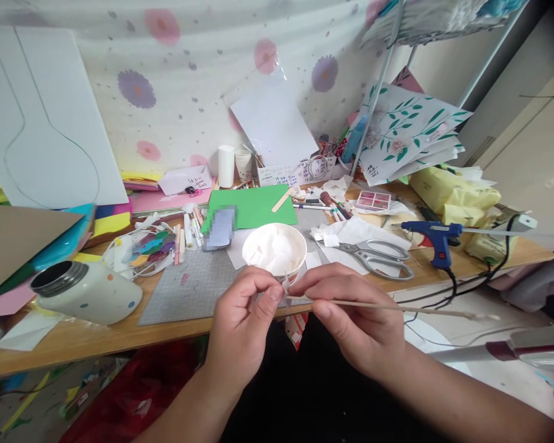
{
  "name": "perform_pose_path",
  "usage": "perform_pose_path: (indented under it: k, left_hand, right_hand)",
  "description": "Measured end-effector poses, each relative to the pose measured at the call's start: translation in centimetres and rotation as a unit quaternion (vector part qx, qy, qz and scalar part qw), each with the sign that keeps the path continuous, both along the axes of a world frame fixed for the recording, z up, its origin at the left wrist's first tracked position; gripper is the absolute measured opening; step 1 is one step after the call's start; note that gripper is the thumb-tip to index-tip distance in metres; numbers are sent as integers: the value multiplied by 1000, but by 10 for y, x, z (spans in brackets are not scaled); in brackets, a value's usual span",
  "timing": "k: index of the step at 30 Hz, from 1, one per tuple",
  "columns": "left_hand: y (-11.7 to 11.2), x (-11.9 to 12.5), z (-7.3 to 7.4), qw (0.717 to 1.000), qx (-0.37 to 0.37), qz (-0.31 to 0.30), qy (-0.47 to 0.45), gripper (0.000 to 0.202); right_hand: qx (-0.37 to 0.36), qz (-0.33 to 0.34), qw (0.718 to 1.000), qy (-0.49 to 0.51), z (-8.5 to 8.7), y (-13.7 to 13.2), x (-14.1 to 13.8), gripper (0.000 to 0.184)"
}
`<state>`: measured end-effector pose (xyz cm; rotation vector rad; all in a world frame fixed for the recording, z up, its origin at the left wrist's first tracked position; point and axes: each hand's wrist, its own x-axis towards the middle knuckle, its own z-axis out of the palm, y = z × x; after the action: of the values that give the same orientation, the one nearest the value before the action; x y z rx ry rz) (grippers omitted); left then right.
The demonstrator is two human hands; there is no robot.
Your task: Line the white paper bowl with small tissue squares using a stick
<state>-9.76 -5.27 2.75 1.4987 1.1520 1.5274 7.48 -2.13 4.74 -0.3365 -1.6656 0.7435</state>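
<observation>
My right hand (362, 317) grips a thin wooden stick (397, 306), which runs out to the right and ends in a pale, blurred tip. Close beside it, my left hand (247, 314) is closed, thumb against index finger, on a small white piece (285, 283) at the stick's near end. That piece looks thin and soft, like paper or tissue; its exact kind is unclear. Just beyond my fingertips stands a round white paper bowl (300, 246) with white soft material (274, 246) in it.
Scissors (373, 253) lie right of the bowl, beside a blue glue gun (436, 237) with a cord. Behind are a green sheet (252, 206) and a phone (220, 227). A cream bottle (92, 292) lies on its side at left, near the grey cutting mat (180, 295).
</observation>
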Motion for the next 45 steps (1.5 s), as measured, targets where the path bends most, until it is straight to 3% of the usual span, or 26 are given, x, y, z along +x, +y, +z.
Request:
perform_pose_path:
  k: [11, 14, 38, 45]
  left_hand:
    - [0, -2, 2, 999, -17, -42, -19, 13]
    - [1, -3, 3, 999, -28, -30, 0, 3]
    - [1, -4, -4, 999, -36, -12, -19, 9]
    - [7, -7, -9, 998, -32, 4, -50, 9]
  right_hand:
    - [-19, -34, 999, 6, -2, 3, -1, 22]
    - [-27, -33, 999, -2, -2, 3, -1, 21]
    - [-3, -39, 999, 4, -1, 6, -1, 24]
    - [-49, -55, 997, 27, -9, 14, -1, 22]
